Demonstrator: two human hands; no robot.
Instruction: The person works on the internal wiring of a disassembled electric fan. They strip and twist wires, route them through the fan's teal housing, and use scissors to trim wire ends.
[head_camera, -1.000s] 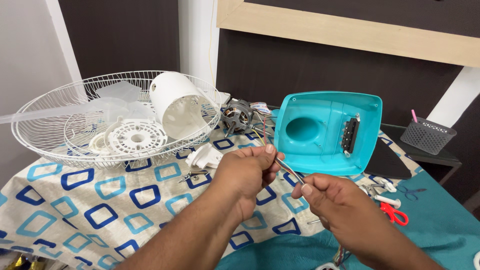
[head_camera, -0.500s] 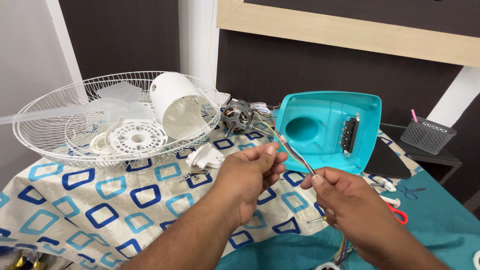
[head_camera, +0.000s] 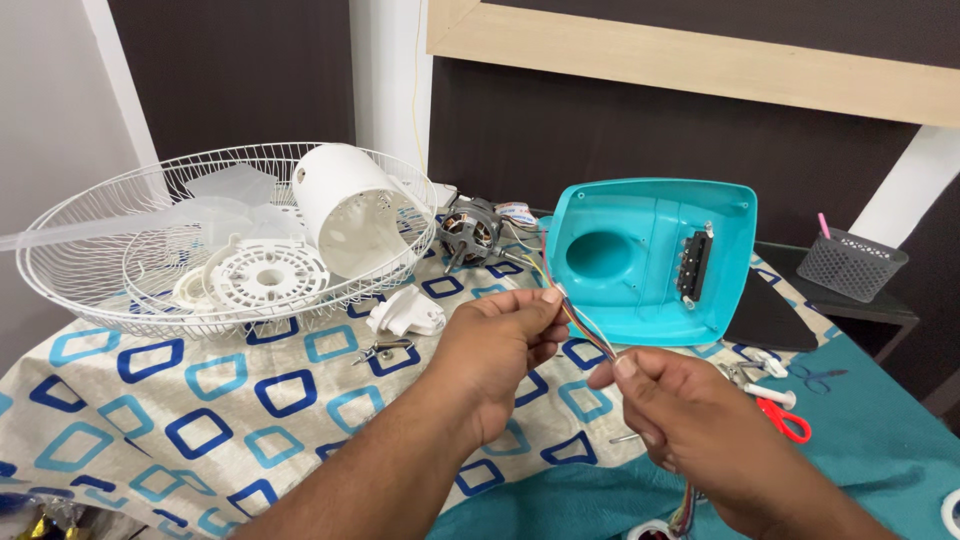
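Bare patterned cloth (head_camera: 150, 400) lies open to the near left; the wire guard (head_camera: 120, 260) bounds the far left and the teal housing (head_camera: 650, 260) the far right. Near centre, the left hand (head_camera: 495, 355) and right hand (head_camera: 690, 425) each pinch the wires (head_camera: 580, 325), stretched between them above the cloth, forearms angling in from below.

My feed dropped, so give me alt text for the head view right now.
Two bare hands pinch a bundle of coloured wires between them, left hand higher, right hand lower. Behind lie a turquoise fan base, a fan motor and a white wire fan guard on a patterned cloth.
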